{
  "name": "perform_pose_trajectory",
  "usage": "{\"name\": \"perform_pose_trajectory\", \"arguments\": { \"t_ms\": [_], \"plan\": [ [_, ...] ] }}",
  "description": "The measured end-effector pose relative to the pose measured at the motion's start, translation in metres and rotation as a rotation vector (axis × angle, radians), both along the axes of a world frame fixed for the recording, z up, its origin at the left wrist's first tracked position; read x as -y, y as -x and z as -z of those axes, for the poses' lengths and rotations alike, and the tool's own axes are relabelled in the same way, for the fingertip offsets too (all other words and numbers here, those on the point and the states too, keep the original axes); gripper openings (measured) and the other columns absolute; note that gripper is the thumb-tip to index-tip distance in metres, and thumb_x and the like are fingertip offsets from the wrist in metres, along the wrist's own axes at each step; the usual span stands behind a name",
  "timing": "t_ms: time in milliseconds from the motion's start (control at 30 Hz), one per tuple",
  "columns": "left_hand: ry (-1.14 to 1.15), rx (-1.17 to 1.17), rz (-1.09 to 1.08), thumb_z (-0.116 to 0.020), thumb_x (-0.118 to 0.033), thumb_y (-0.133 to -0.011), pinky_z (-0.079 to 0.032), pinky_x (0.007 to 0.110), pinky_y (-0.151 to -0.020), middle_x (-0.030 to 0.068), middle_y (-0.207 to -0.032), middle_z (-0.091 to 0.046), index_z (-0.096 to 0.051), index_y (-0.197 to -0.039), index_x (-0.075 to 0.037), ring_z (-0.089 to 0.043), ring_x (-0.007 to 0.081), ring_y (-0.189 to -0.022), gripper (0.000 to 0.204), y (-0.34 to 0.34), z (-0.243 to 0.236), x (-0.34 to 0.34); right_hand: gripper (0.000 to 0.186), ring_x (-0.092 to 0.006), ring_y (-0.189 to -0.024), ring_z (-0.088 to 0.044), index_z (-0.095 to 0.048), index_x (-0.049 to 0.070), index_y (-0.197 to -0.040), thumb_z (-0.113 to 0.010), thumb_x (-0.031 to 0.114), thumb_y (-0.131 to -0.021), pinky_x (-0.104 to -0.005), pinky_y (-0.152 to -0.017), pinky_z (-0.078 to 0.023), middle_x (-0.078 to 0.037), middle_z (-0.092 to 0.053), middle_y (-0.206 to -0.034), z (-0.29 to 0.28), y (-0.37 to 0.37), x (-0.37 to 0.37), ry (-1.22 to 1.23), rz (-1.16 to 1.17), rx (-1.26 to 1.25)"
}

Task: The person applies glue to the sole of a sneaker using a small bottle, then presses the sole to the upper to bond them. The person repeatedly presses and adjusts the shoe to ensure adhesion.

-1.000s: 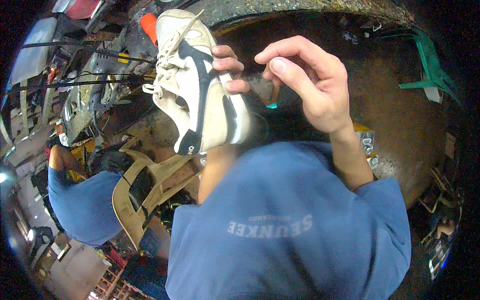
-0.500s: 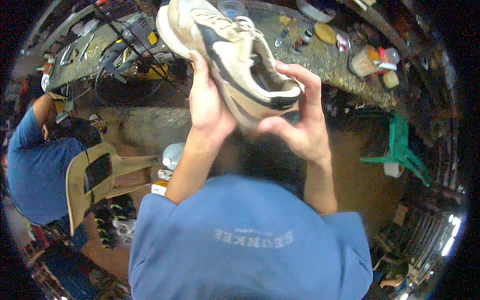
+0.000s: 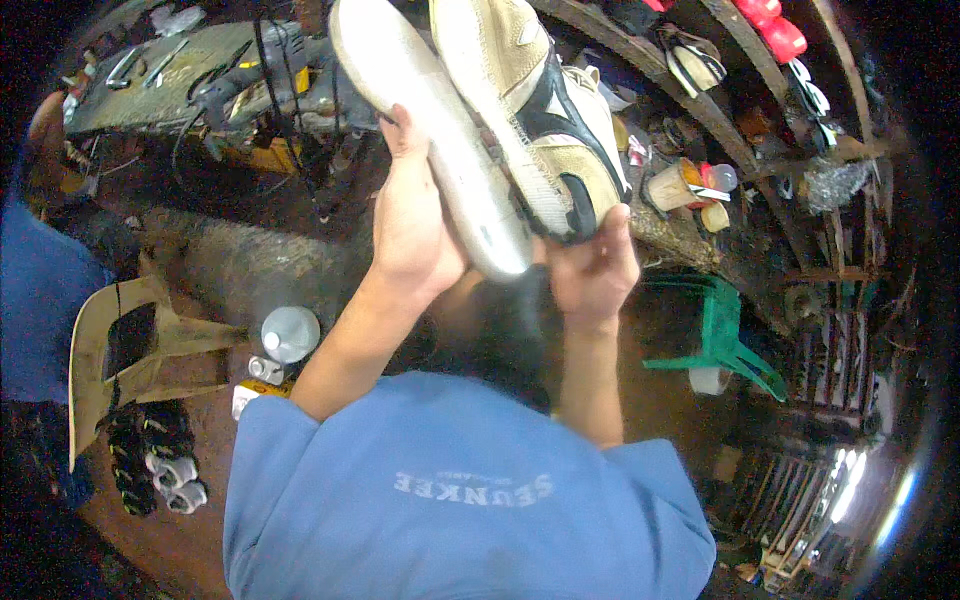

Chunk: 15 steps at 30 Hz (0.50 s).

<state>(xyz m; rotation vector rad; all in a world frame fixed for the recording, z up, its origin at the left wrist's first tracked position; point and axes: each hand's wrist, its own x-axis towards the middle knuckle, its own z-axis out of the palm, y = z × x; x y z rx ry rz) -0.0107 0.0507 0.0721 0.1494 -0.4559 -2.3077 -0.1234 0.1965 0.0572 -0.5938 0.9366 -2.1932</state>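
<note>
A pale white shoe sole is in my left hand, the thumb along its outer edge and the other fingers hidden behind it. Just right of it, my right hand grips the heel end of a cream and black sneaker upper. Sole and upper lie side by side, with a dark gap between them toward the heel. Both are cut off by the top of the picture, so I cannot tell whether they join at the toe. A rough, stitched-looking lower edge of the upper faces the sole.
A cluttered workbench with a power tool runs along the far side. At left are a beige plastic chair, a water jug and another person's blue shirt. A green stool stands right, below shelves holding shoes.
The sneaker has been turned on its side, and its sole now shows apart from the upper. My right hand has moved down to the heel. The view has shifted rightward.
</note>
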Motion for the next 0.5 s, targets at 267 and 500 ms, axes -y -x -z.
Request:
{"name": "perform_pose_trajectory", "arguments": {
  "t_ms": [267, 500],
  "plan": [
    [-0.037, 0.004, 0.112, -0.034, -0.073, -0.109, -0.057, 0.056, -0.103, 0.0186, -0.138, -0.062, -0.043, -0.157, -0.005, -0.064, 0.0336, -0.124, 0.084, -0.002, 0.017, -0.009, 0.069, -0.0438, -0.151, -0.048, -0.043, 0.002, -0.163, -0.053, 0.047, -0.111, -0.0688, -0.126, -0.032, -0.021, -0.052, -0.163, -0.017, 0.022, -0.031, 0.087, 0.193, 0.039],
    [-0.012, 0.023, 0.211, -0.031, -0.071, -0.111, -0.057, 0.057, -0.103, 0.0223, -0.139, -0.062, -0.041, -0.159, -0.003, -0.065, 0.0352, -0.125, 0.084, 0.004, 0.034, -0.008, 0.064, -0.0550, -0.146, -0.049, -0.048, 0.005, -0.159, -0.054, 0.047, -0.111, -0.0690, -0.119, -0.044, -0.026, -0.051, -0.162, -0.072, 0.068, -0.087, 0.194, 0.423, -0.060]
  ]
}}
